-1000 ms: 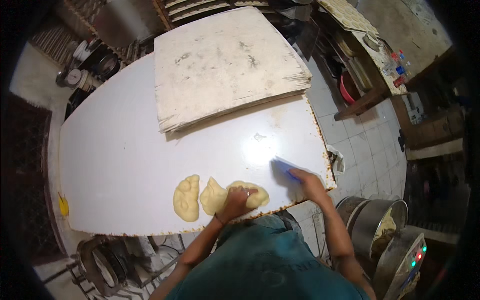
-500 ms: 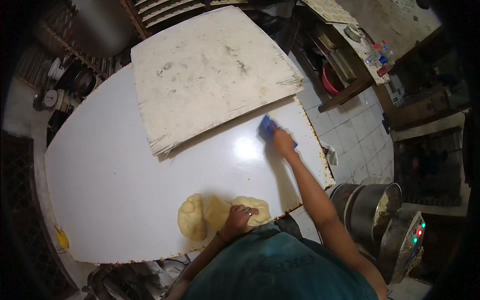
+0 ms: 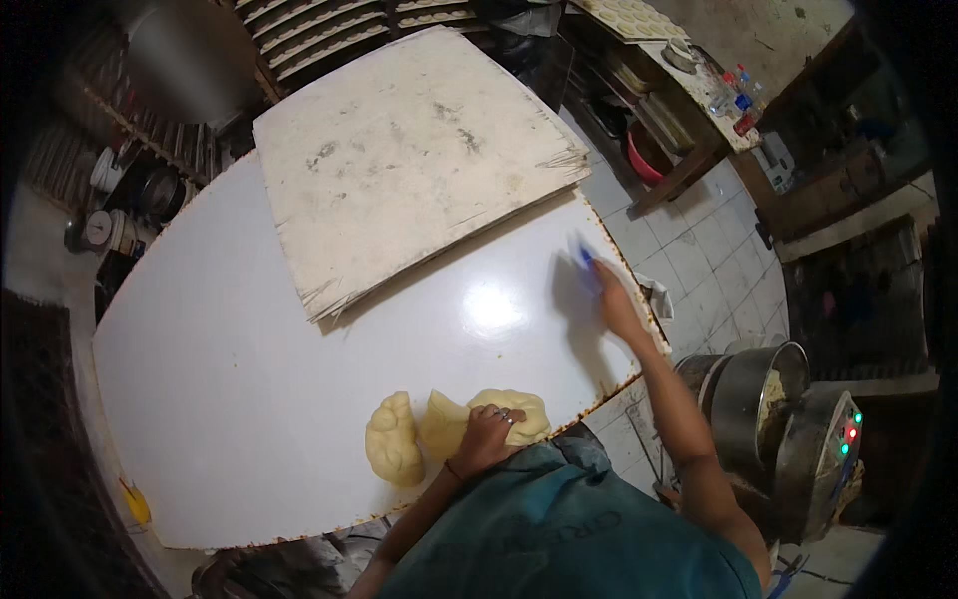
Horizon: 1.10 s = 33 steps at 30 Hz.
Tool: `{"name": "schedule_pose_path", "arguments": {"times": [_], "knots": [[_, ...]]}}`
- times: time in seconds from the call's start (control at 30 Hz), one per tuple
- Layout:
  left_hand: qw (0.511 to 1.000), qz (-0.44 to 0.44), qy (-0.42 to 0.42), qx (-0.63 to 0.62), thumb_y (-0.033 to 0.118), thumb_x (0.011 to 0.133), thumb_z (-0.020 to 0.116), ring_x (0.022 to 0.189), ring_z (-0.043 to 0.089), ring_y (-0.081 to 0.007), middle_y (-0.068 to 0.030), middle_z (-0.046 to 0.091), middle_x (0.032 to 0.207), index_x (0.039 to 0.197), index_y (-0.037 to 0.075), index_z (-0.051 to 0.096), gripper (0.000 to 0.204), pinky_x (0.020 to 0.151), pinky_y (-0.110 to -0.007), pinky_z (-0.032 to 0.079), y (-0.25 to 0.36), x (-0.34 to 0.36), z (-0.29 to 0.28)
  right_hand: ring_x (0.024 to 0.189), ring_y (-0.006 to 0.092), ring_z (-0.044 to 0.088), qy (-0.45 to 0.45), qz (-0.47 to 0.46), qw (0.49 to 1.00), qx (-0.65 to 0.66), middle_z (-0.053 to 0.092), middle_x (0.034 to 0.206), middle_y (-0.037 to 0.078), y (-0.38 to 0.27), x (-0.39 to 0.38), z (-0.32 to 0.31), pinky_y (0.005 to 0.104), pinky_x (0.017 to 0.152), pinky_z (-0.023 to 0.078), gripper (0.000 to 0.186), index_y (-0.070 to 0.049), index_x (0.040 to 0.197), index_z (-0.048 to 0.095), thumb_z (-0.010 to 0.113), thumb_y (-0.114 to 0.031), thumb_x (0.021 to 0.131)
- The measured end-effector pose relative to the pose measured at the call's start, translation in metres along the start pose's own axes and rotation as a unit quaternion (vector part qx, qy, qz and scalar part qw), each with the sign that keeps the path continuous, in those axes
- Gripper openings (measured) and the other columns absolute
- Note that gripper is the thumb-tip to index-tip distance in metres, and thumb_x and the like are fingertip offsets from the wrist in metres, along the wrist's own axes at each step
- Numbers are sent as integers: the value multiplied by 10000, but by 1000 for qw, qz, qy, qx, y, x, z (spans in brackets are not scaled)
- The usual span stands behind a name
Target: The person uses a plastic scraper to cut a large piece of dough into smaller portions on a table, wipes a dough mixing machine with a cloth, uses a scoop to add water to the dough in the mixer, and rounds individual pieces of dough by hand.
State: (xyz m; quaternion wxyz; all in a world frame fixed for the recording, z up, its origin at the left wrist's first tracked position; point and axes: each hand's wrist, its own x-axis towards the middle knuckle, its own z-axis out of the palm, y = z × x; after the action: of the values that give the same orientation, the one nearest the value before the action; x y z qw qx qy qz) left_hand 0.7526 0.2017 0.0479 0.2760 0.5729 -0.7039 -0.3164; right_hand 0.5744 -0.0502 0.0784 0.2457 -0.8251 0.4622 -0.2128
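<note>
Your right hand (image 3: pixel 619 305) is gripping a blue scraper (image 3: pixel 587 257), partly blurred, near the right edge of the white table (image 3: pixel 210 399). Your left hand (image 3: pixel 488 437) is resting on the rightmost dough piece (image 3: pixel 526 407) at the near edge; whether its fingers are gripping, I cannot tell. Two more dough pieces (image 3: pixel 393 446) are lying just left.

A person in a teal shirt (image 3: pixel 559 529) stands at a white table (image 3: pixel 200 399) with rusty edges. Along its near side lie a left dough piece (image 3: pixel 394 444), a middle dough piece (image 3: pixel 440 429) and a right dough piece (image 3: pixel 534 409), all pale yellow. The left hand (image 3: pixel 489 433) rests on the right one. The right hand (image 3: pixel 620 302), near the table's right edge, grips a blue scraper (image 3: pixel 587 257), blurred. Stacked wooden boards (image 3: pixel 399 140) cover the far side.
</note>
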Motion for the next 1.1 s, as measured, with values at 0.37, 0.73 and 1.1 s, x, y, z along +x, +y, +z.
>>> {"name": "schedule_pose_path", "arguments": {"times": [0.37,0.73,1.1], "knots": [[997,-56,-48,20,347,631,635,910,469,-243,-90,551,922,945,80,531,425,781,-378,324,5,-7,0,1145,430,305,-202,-32,970,-129,290,1252,277,-126,3,163,560,899,279,455,92,1184,315,391,-79,770],[999,-34,2,-5,310,640,639,855,475,-243,-67,549,855,932,87,526,384,767,-379,318,6,-1,2,803,395,538,20,191,961,-198,542,842,284,109,17,-109,416,685,421,433,35,1084,474,406,28,656],[993,14,101,63,294,685,594,895,465,-263,-88,532,938,998,95,497,384,788,-392,322,12,-3,20,1098,447,363,-272,-133,932,-198,329,1223,272,-154,-87,153,635,797,319,519,59,1215,288,463,-118,759]]}}
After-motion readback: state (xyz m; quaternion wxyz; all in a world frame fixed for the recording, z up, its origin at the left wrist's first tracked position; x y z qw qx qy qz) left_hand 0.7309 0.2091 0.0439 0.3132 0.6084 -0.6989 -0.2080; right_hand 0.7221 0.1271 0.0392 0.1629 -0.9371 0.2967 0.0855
